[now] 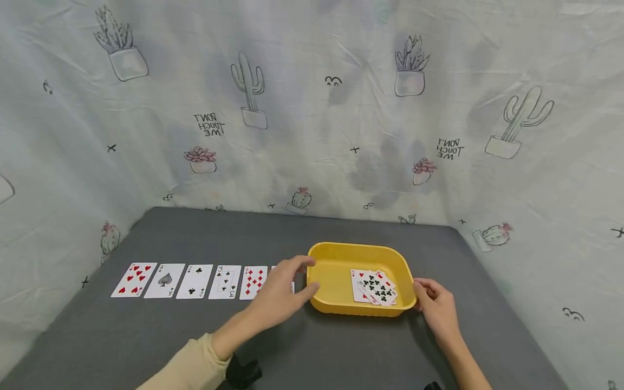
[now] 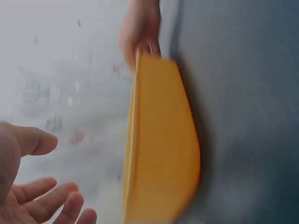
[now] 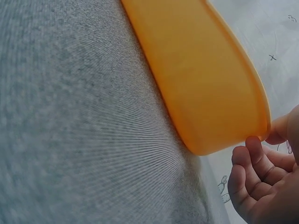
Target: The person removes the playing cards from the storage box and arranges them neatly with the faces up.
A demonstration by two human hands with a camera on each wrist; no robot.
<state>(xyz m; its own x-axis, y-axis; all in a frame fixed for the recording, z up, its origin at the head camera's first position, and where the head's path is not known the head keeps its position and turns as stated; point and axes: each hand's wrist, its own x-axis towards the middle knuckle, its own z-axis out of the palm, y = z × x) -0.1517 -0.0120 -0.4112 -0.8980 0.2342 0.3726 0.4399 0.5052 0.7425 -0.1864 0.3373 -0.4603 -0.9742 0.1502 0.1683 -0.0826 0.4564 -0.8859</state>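
Observation:
A yellow plastic tray (image 1: 331, 279) with raised sides sits on the grey table, and a few overlapping playing cards (image 1: 375, 287) lie face up in its right half. With curled fingers and thumb, my right hand (image 1: 439, 309) pinches the tray's right rim; the right wrist view shows the fingertips at that end. My left hand (image 1: 278, 290) hovers by the tray's left end, thumb and fingers spread apart. In the left wrist view these fingers hold nothing, and the tray's yellow side (image 2: 161, 140) stands beyond them.
Left of the tray, a row of face-up cards runs across the table, from a seven of hearts (image 1: 134, 280) to a nine of diamonds (image 1: 253, 283) and another card partly behind my left hand. A cloth printed with cacti (image 1: 312, 135) hangs behind the table.

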